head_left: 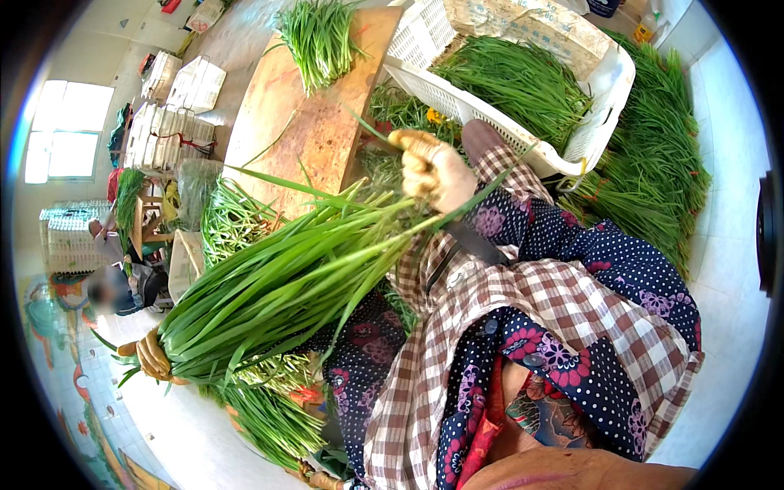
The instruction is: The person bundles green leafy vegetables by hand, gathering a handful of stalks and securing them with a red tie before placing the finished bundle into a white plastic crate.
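A large loose bunch of garlic chives lies across the front of my body, its green leaves toward the left and its pale stems toward the right. My left hand is closed around the leaf end. Near the stem ends and above them, my right hand is closed in a pinch, slightly blurred, with a thin green chive blade at its fingertips. Both hands look yellow-brown, stained or thinly gloved. Some stray blades stick out from the bunch toward the wooden board.
Another chive bunch rests on the board. A white plastic crate holds more chives, with a big chive pile beside it at right. Further chives lie below the held bunch. A co-worker sits at far left near stacked white boxes.
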{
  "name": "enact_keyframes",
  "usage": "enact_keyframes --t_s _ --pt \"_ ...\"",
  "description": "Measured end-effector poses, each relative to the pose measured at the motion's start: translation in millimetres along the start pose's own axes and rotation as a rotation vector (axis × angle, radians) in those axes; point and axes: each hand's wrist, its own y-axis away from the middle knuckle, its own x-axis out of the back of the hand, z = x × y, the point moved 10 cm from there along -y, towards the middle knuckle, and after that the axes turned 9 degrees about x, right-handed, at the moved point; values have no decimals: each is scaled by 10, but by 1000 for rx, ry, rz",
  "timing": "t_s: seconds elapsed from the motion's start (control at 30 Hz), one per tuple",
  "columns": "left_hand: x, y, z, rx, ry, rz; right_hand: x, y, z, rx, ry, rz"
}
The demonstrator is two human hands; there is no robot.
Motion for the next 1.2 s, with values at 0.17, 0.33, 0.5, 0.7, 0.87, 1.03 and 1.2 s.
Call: enact_keyframes --t_s 0.17,0.33,0.5,0.7,0.87,1.03,1.2 --pt "-173 144 189 -92 114 -103 983 -49 -553 125 376 361" --pt "-164 380 288 -193 302 -229 1494 -39 -1016 228 656 427" --pt "-83 619 203 -224 507 -350 501 -169 -626 5 1666 -232" --pt "-221 917 391 -325 509 -390 -722 47 390 -32 1598 -763" --pt "-241 1097 368 -392 404 -272 -431 140 373 314 1866 -588" --pt "-461 1219 619 -420 393 -337 267 -3 -169 71 2012 -222" --pt "-281 1351 541 -468 438 -323 125 98 -33 -253 1530 -465"
